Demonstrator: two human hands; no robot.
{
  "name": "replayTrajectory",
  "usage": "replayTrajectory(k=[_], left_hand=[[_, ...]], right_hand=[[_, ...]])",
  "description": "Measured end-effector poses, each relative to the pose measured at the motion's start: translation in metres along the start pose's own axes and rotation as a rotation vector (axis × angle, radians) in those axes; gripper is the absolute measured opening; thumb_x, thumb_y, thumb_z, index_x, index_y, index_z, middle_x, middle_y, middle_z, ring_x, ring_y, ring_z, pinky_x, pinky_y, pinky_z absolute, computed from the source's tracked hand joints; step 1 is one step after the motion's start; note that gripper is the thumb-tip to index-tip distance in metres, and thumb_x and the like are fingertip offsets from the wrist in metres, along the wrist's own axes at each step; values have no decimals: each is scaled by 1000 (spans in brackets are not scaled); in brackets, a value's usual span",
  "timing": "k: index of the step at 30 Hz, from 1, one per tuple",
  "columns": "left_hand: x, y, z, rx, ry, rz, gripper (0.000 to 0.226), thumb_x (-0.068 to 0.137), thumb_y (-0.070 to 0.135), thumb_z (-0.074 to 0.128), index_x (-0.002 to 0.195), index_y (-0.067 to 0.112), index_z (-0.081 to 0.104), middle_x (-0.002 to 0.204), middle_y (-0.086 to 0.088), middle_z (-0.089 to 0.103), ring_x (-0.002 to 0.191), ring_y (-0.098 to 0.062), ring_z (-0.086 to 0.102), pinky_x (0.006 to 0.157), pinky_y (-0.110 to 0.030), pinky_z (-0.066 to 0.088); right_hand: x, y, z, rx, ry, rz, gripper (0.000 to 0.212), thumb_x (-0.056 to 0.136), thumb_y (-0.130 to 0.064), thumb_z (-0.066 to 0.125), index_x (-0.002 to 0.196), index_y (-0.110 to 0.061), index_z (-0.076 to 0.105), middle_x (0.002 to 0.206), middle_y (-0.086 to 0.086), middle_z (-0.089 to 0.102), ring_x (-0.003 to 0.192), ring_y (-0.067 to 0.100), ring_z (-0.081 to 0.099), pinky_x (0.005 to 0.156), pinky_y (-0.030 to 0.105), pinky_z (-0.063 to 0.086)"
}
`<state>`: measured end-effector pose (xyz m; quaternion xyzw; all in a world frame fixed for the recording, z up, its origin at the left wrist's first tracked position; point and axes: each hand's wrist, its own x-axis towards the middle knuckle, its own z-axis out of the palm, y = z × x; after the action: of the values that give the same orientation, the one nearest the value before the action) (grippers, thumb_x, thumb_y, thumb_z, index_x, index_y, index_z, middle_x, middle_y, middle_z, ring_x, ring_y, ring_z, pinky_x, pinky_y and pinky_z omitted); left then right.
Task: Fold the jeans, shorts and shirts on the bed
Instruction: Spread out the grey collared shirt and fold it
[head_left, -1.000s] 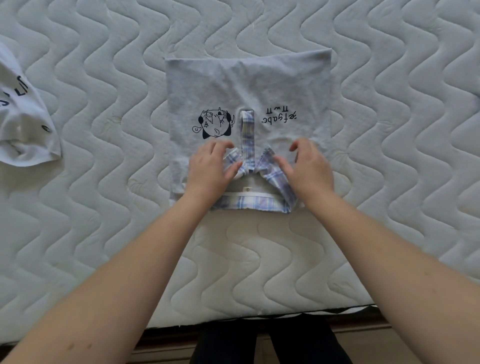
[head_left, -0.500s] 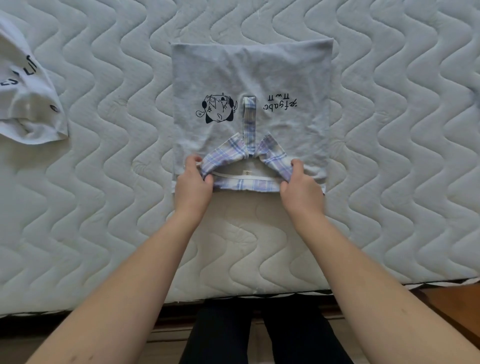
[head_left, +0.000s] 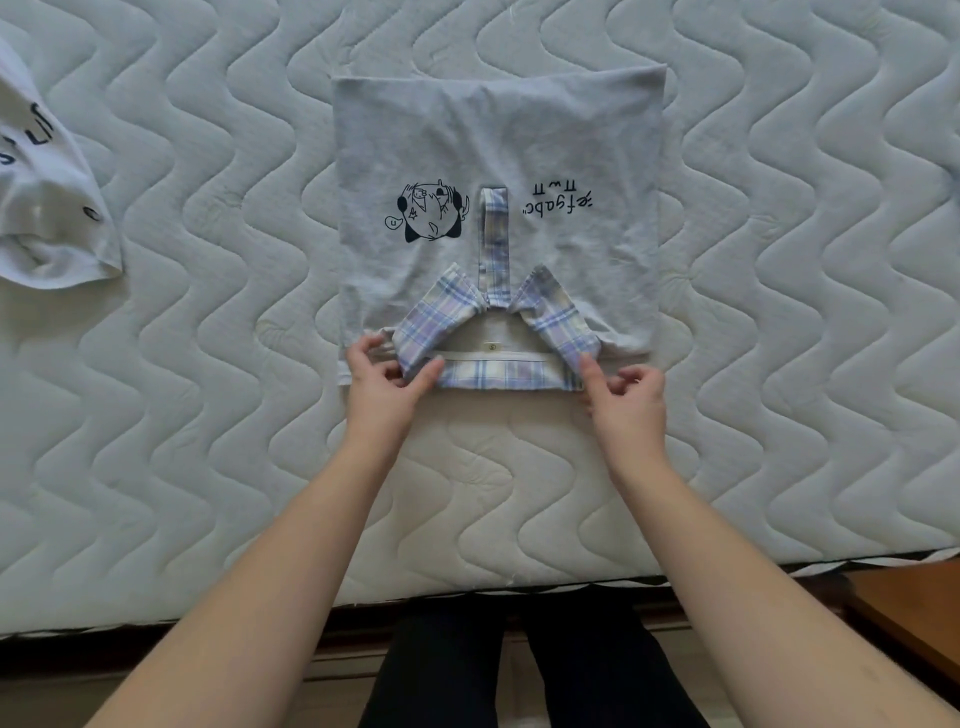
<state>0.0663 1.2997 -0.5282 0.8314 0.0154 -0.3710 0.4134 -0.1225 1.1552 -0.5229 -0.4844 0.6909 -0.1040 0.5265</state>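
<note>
A grey shirt (head_left: 498, 156) lies folded into a rectangle in the middle of the bed, print side up, with a black cartoon print and upside-down lettering. Its blue-and-white plaid collar (head_left: 498, 374) is at the near edge. My left hand (head_left: 382, 379) pinches the shirt's near left corner, thumb on the collar's left end. My right hand (head_left: 631, 400) pinches the collar's right end between thumb and forefinger, its other fingers curled. A crumpled white garment (head_left: 47, 208) with black lettering lies at the far left.
The white quilted mattress (head_left: 208, 389) fills the view, its near edge running along the bottom. Below it are my legs in dark trousers (head_left: 519, 670) and a wooden furniture corner (head_left: 914, 608) at the lower right.
Both hands slid from the top of the collar outward and toward me to the shirt's near corners. The collar now lies flat and uncovered.
</note>
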Motion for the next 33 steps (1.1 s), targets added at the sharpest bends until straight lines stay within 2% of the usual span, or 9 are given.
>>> replayTrajectory(k=[4,10,15,19,24,26,28,30,33], left_hand=[[12,8,1,-221,98,-222,45,91,38,66,116,4,51,100,-7,63,83,-18,64,72,-34,59],[18,7,-3,-181,0,-137,5,94,10,62,96,10,57,84,-8,67,75,-16,63,71,-28,56],[18,-1,-4,-29,39,-153,18,92,19,67,79,13,55,69,-5,63,52,-12,61,57,-29,55],[25,-1,-14,360,208,7,37,86,48,66,74,16,55,64,5,58,62,-19,57,62,-32,42],[48,7,-35,262,336,74,51,88,48,65,119,9,52,105,-8,59,95,-23,57,90,-35,45],[60,10,-41,337,261,24,52,87,49,66,117,7,56,111,-11,59,101,-24,57,93,-39,46],[70,13,-44,374,170,-9,37,88,46,66,99,11,59,89,-3,60,87,-22,56,76,-34,45],[76,14,-48,397,97,-19,30,90,41,65,89,12,60,74,2,55,78,-21,54,66,-31,38],[77,13,-56,358,65,17,26,91,36,66,99,11,62,88,-3,65,83,-22,60,73,-35,47]], right_hand=[[8,-10,9,103,-101,230,49,87,-57,61,95,-8,62,82,0,70,60,12,71,39,20,44],[24,-21,9,8,-83,3,13,90,-23,69,81,-21,60,74,-3,67,41,0,58,42,14,42],[23,-7,1,-203,-74,116,35,86,-45,69,79,-11,68,56,-2,66,50,12,65,55,29,47],[28,1,-11,-274,9,120,49,87,-60,59,68,-14,59,47,-5,61,40,6,60,54,28,44],[52,-8,-30,-302,307,-50,41,87,-54,62,97,-15,54,93,5,63,94,27,61,74,26,35],[63,-14,-32,-305,165,-50,51,86,-51,66,114,-9,56,108,9,63,103,25,59,81,24,37],[72,-20,-33,-340,36,-37,52,85,-46,70,118,-9,58,111,8,65,103,23,61,86,28,42],[80,-23,-35,-439,-51,-75,35,86,-40,70,107,-12,66,100,5,69,94,23,64,78,31,45],[87,-23,-43,-563,-84,-127,21,88,-40,67,88,-19,68,87,3,69,83,22,62,68,28,34]])
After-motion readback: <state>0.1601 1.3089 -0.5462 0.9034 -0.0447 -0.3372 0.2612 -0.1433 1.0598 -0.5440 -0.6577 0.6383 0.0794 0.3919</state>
